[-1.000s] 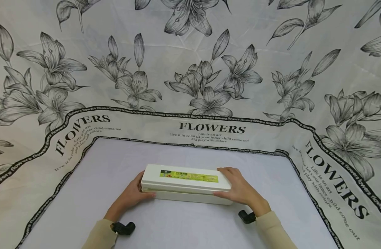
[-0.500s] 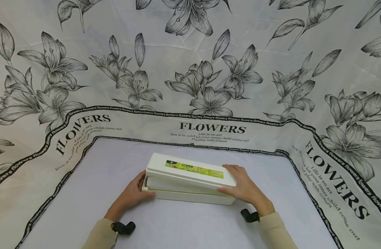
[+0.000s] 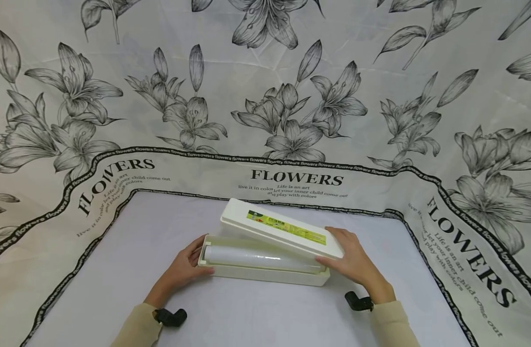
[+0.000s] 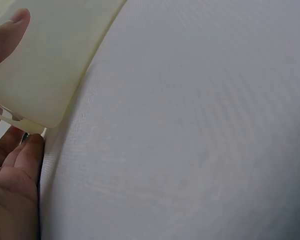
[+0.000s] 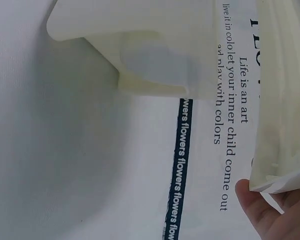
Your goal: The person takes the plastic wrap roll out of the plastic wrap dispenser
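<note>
A long cream plastic wrap box (image 3: 265, 275) stands on the white tabletop in the head view, its top uncovered. Inside lies a roll of plastic wrap (image 3: 256, 257), white and glossy. My left hand (image 3: 184, 267) grips the box's left end, thumb on the front wall; the left wrist view shows that thumb against the box wall (image 4: 55, 65) and fingers around the corner. My right hand (image 3: 354, 258) pinches the right end of the white lid (image 3: 237, 212), which carries a green-yellow label. The lid is tilted above and behind the box, its left end higher. In the right wrist view the lid (image 5: 285, 100) hides part of the fingers.
White cloth (image 3: 265, 318) covers the table in front of the box. Behind it, a black-edged border with "FLOWERS" lettering (image 3: 297, 178) runs below a flower-printed backdrop (image 3: 291, 106). Black wrist cameras (image 3: 171, 317) are strapped to both wrists.
The lid has come off the box, lifted by my right hand up, back and to the right, uncovering the roll. My left hand has stayed on the box's left end.
</note>
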`<state>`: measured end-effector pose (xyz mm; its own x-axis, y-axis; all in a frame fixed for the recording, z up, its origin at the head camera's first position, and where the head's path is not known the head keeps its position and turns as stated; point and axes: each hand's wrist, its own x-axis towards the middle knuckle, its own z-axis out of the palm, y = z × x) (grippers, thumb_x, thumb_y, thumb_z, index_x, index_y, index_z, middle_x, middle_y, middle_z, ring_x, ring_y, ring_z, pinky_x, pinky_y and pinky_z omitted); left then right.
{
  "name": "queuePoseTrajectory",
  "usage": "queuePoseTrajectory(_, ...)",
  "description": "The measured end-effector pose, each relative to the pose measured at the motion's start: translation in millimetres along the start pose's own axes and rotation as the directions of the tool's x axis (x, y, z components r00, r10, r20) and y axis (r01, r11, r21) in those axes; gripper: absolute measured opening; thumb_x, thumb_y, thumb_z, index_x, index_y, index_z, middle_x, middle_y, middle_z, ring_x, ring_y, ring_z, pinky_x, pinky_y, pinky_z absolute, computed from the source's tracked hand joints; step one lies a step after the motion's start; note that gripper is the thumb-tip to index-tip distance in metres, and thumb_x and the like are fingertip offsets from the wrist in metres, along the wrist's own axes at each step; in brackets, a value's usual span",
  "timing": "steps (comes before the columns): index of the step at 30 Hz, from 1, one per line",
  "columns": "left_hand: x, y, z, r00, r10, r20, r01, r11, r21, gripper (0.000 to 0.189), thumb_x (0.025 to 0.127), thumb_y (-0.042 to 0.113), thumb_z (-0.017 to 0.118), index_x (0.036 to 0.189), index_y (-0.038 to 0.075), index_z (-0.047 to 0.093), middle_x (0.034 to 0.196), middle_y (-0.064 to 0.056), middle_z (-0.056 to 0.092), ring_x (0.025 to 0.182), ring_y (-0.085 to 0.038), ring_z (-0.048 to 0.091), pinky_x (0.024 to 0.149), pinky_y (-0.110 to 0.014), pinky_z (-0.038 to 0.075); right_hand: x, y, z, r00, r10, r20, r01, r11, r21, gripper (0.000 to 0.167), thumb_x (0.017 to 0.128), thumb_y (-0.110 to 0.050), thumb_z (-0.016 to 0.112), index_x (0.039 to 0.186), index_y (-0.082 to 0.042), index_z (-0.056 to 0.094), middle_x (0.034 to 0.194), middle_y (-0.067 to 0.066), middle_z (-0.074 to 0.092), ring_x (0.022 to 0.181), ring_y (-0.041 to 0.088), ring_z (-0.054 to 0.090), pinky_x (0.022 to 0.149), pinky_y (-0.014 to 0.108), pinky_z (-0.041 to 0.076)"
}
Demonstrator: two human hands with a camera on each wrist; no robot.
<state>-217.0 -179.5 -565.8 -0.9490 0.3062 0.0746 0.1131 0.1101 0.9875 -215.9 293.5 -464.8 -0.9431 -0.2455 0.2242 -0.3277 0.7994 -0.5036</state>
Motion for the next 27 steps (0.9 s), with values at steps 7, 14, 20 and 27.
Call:
queuePoseTrajectory(7,-2.2,2.9,-0.2,1.0,0.008,0.0,-0.008,1.0,-0.005,0.104,0.079,0.012,0.089,0.162,0.004,0.026,0.164,-0.025,0.032,0.15,-0.044,0.035,0.106,-0.017,0.047,-6.0,8,-7,0.999,0.032,-0.03,-0.031,0.999,0.012,0.089,0.08,-0.053,0.084,0.151,-0.011,0.05,0.148,0.016,0.054,0.132,0.037,0.045,0.101,0.063,0.042)
queuePoseTrajectory(14,-4.4,4.9,-0.4,1.0,0.004,-0.009,-0.004,1.0,0.005,0.104,0.08,0.012,0.089,0.162,0.004,0.026,0.164,-0.024,0.033,0.15,-0.044,0.036,0.106,-0.017,0.046,-14.1,21,-10,0.996,0.079,-0.05,-0.078,0.997,0.02,0.09,0.08,-0.051,0.085,0.15,-0.009,0.049,0.149,0.02,0.052,0.137,0.042,0.041,0.104,0.067,0.038)
queuePoseTrajectory(20,-2.5,3.4,-0.3,1.0,-0.001,-0.014,0.001,1.0,0.013,0.103,0.08,0.013,0.089,0.162,0.006,0.028,0.164,-0.023,0.034,0.151,-0.042,0.035,0.108,-0.018,0.044,-23.2,32,-18,0.991,0.126,-0.046,-0.125,0.992,0.018,0.09,0.081,-0.051,0.084,0.151,-0.009,0.048,0.149,0.023,0.049,0.135,0.044,0.041,0.102,0.067,0.039)
queuePoseTrajectory(27,-2.0,3.9,0.7,1.0,-0.016,-0.011,0.016,1.0,0.008,0.104,0.08,0.013,0.09,0.162,0.007,0.028,0.164,-0.022,0.034,0.151,-0.041,0.035,0.109,-0.018,0.044,-31.4,46,-26,0.985,0.161,-0.059,-0.161,0.987,0.005,0.09,0.083,-0.05,0.083,0.153,-0.009,0.045,0.149,0.024,0.049,0.133,0.045,0.042,0.098,0.064,0.039)
